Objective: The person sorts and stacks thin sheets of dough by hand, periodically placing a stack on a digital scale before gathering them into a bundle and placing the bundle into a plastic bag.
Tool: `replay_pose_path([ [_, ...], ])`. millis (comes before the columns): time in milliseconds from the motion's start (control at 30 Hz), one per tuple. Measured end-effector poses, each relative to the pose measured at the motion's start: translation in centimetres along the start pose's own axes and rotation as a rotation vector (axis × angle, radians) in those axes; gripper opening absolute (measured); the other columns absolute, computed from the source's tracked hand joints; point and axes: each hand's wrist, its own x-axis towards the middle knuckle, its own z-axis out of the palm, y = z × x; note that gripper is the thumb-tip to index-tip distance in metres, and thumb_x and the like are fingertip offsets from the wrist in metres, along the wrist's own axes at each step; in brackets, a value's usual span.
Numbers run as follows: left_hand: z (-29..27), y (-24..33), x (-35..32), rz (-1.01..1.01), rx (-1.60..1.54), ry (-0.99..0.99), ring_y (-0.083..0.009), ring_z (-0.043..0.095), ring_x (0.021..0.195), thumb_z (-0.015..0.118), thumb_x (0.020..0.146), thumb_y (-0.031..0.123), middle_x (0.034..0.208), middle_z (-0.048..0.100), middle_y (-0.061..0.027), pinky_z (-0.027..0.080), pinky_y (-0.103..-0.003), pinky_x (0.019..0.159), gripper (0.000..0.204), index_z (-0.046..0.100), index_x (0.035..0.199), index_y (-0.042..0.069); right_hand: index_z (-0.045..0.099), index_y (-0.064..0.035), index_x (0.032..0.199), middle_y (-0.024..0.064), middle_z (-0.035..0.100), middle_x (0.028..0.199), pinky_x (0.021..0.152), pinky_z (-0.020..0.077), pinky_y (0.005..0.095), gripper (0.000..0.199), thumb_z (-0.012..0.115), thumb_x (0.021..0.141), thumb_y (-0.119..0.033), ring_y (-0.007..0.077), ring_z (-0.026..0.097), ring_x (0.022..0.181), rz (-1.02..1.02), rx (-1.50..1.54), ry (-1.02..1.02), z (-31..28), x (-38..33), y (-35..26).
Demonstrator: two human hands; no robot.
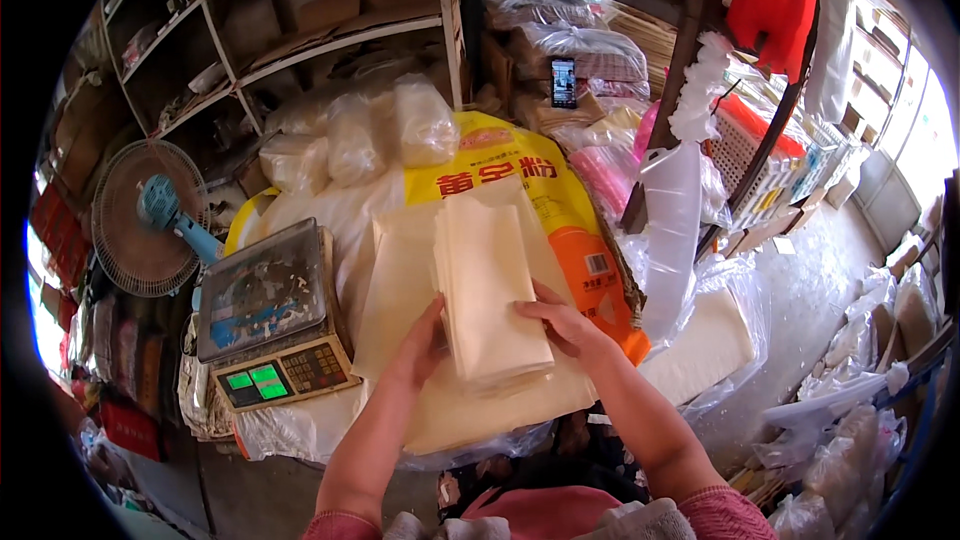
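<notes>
Between my two hands is a folded stack of thin cream-coloured sheets [495,290], its layers showing along the left edge. My left hand [424,342] grips the stack's left side, its fingertips partly hidden behind the edge. On the right side, my right hand [562,320] has its thumb on top and its fingers curled at the edge. Under the stack lies a larger flat cream sheet [450,425], spread over the work surface. A yellow and orange printed sack [575,230] lies beneath it at the far side.
A scale [265,295] with a lit green display stands at the left, a blue fan [165,205] behind it. Clear bags [350,140] sit at the back near shelves [335,40]. A phone [563,83] leans on wrapped packs. A dark post [690,70] rises at the right.
</notes>
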Motion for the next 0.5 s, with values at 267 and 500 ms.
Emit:
replay_pose_path([
  [267, 4.6, 1.8, -5.1, 0.341, -0.048, -0.060, -0.0174, 0.054, 0.116, 0.048, 0.100, 0.050, 0.124, 0.057, -0.0036, 0.049, -0.038, 0.091, 0.050, 0.047, 0.132, 0.011, 0.029, -0.0081, 0.150, 0.0125, 0.054, 0.132, 0.105, 0.0438, 0.0355, 0.067, 0.059, 0.090, -0.010, 0.0237, 0.054, 0.123, 0.083, 0.377, -0.053, -0.6, -1.8, -1.1],
  [500, 2.5, 1.4, -4.3, 0.257, 0.293, 0.164, -0.0198, 0.054, 0.105, 0.044, 0.098, 0.056, 0.119, 0.056, -0.0033, 0.048, -0.042, 0.083, 0.059, 0.044, 0.136, 0.010, 0.040, -0.0046, 0.146, 0.0093, 0.058, 0.131, 0.101, 0.0434, 0.0311, 0.055, 0.054, 0.094, -0.012, 0.0179, 0.054, 0.122, -0.212, -0.362, 0.228, -2.5, -0.5, 1.6],
])
